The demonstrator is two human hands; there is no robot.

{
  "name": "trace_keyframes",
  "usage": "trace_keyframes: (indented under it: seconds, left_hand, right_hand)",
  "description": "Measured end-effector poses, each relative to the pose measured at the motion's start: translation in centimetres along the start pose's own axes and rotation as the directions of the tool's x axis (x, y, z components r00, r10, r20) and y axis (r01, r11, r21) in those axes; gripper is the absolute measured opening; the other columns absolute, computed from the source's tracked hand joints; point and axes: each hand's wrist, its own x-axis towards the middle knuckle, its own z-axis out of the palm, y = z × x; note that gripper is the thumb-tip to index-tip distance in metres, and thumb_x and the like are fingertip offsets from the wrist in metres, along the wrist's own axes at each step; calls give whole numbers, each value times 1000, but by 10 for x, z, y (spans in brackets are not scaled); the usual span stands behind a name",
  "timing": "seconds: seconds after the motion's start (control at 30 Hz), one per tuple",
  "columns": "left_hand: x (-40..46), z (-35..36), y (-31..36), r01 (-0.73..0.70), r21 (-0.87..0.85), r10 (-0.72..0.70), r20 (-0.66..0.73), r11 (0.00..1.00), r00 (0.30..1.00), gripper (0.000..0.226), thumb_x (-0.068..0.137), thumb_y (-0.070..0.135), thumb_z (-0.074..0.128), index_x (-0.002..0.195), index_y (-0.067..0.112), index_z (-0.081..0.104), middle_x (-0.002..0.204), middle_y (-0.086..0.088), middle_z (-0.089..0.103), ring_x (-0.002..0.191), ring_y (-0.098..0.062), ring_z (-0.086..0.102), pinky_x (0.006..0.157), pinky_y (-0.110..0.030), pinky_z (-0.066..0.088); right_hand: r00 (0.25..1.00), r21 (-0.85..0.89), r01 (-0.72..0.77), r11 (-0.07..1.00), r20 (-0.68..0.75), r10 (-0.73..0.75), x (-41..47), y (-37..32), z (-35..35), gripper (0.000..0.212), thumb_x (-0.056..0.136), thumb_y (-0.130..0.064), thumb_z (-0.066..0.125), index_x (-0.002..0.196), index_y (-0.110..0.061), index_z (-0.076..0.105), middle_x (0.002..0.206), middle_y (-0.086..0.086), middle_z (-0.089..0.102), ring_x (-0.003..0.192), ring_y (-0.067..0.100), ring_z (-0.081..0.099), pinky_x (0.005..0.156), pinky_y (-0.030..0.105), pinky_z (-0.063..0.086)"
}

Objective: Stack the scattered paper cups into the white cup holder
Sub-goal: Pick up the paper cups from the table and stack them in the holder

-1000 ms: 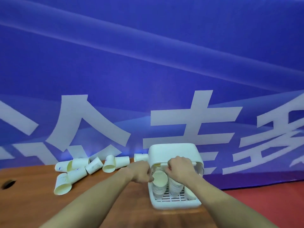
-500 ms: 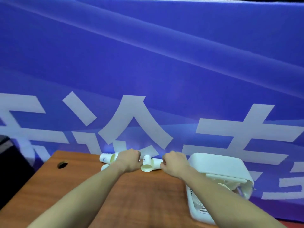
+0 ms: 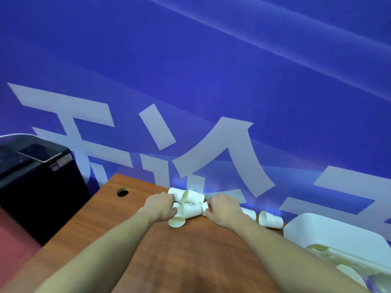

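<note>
Blue banner (image 3: pixel 190 70) w/ big white characters fills the back. Wooden table (image 3: pixel 169 256) in front of it, w/ a round hole (image 3: pixel 122 192) near its left edge; black box (image 3: pixel 36 182) beside the table at left. White cup holder (image 3: pixel 330 235) at the table's right end, cups inside. Paper cups (image 3: pixel 191 203) lie on their sides in a heap at the far edge. Left hand (image 3: pixel 161 205) curled on a cup at the heap's left. Right hand (image 3: pixel 222 210) curled on a cup at the heap's right. One loose cup (image 3: pixel 270 219) lies btw. right hand and holder.
</note>
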Motion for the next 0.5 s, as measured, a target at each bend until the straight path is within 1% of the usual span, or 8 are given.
trace_keyframes:
  seconds: [0.07, 0.13, 0.2, 0.27, 0.3, 0.37, 0.4, 0.5]
  left_hand:
    - [4, 5, -16, 39, -19, -39, 7, 999, 999, 26, 89, 41, 48, 100, 21, 60, 109, -4, 64, 101, -27, 61, 77, -33, 45]
    - [10, 10, -26, 66, -19, -66, 19, 998, 998, 29, 91, 41, 48, 104, 19, 61, 113, -5, 63, 105, -28, 61, 80, -34, 45]
    - [15, 17, -31, 72, -4, -72, 40, 997, 997, 31, 93, 41, 47, 109, 18, 61, 117, -6, 63, 108, -28, 60, 82, -34, 45]
    - [24, 27, -35, 61, 23, -63, 75, 998, 995, 34, 94, 41, 46, 114, 17, 60, 121, -6, 61, 112, -29, 59, 84, -34, 45]
    - [29, 33, -36, 56, 29, -59, 90, 998, 994, 35, 94, 41, 45, 115, 17, 59, 121, -6, 61, 112, -29, 59, 84, -34, 44]
    - [39, 42, -38, 48, 33, -52, 114, 998, 992, 36, 94, 41, 45, 117, 16, 59, 122, -7, 61, 112, -29, 59, 85, -34, 45]
    - [46, 47, -39, 44, 33, -48, 125, 998, 991, 36, 94, 40, 45, 117, 16, 59, 122, -7, 61, 112, -30, 59, 85, -34, 45]
    - [65, 61, -41, 21, 33, -27, 167, 999, 986, 36, 94, 40, 47, 117, 15, 58, 122, -7, 61, 112, -30, 59, 86, -35, 45]
  right_hand:
    - [1000, -13, 4, 1000, 26, -4, 15, -10, 5, 17, 89, -34, 46, 82, -20, 52, 86, 2, 56, 77, 26, 47, 66, 32, 35]
    - [999, -25, 6, 1000, 45, -5, 32, -19, 12, 16, 89, -34, 45, 84, -21, 53, 94, 4, 61, 81, 28, 53, 66, 32, 36]
    - [998, -21, 2, 1000, 61, 0, 46, -26, 19, 15, 90, -33, 45, 87, -22, 54, 102, 5, 63, 88, 28, 57, 69, 31, 36]
    - [997, -15, -6, 1000, 78, 8, 60, -33, 29, 15, 92, -33, 44, 88, -21, 53, 101, 5, 61, 87, 28, 54, 73, 33, 37]
    - [996, -16, -7, 1000, 90, 9, 67, -35, 35, 18, 92, -33, 43, 91, -20, 56, 101, 5, 61, 89, 28, 54, 77, 34, 39]
    - [993, -23, -5, 1000, 117, 8, 79, -38, 49, 29, 94, -35, 42, 102, -17, 62, 108, 6, 64, 100, 29, 59, 84, 38, 42]
    - [991, -22, -10, 1000, 133, 13, 86, -38, 56, 32, 94, -37, 42, 106, -16, 63, 111, 7, 65, 104, 29, 60, 85, 38, 42]
    - [983, 7, -42, 999, 181, 40, 107, -34, 76, 34, 95, -38, 41, 110, -16, 62, 114, 7, 65, 107, 27, 60, 79, 35, 41]
